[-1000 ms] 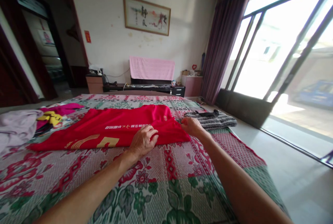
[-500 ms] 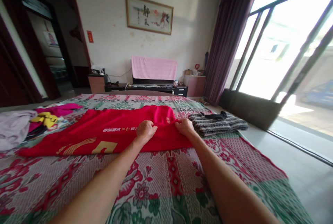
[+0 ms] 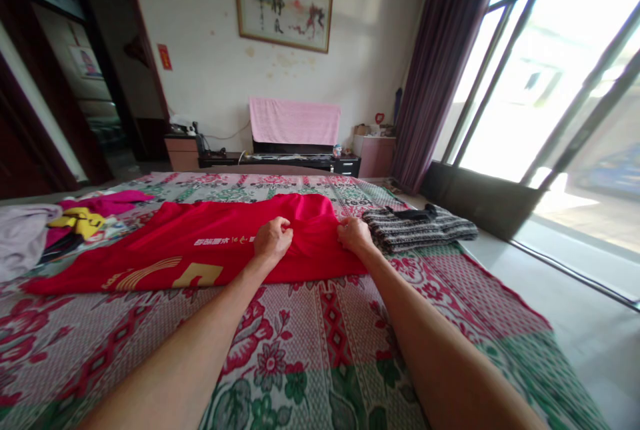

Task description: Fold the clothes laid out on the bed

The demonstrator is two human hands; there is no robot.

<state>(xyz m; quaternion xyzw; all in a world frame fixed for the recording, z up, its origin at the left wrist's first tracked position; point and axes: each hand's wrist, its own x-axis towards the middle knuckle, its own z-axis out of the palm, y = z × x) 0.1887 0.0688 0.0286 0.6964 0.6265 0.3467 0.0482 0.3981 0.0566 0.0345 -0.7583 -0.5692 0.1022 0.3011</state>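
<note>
A red garment [image 3: 220, 230], likely a T-shirt, with white lettering and gold print lies spread across the patterned bed cover [image 3: 300, 323]. My left hand [image 3: 273, 241] is closed on the cloth near its middle, beside the lettering. At the garment's right end, my right hand [image 3: 354, 233] pinches the edge. Small wrinkles run through the red cloth between the two hands. Just right of my right hand is a folded black-and-white striped knit garment [image 3: 420, 227].
At the left lies a pile of clothes: a pale lilac piece [image 3: 23, 240], a yellow one [image 3: 84, 225] and a magenta one [image 3: 113, 203]. Beyond the bed stands a low black cabinet [image 3: 295, 167] with a pink cloth [image 3: 295, 122] above it. Glass doors [image 3: 500, 97] are on the right.
The view has tilted slightly down. My left hand has shifted a little left on the red garment, and the small print near the right end no longer shows. The right hand keeps its pinch.
</note>
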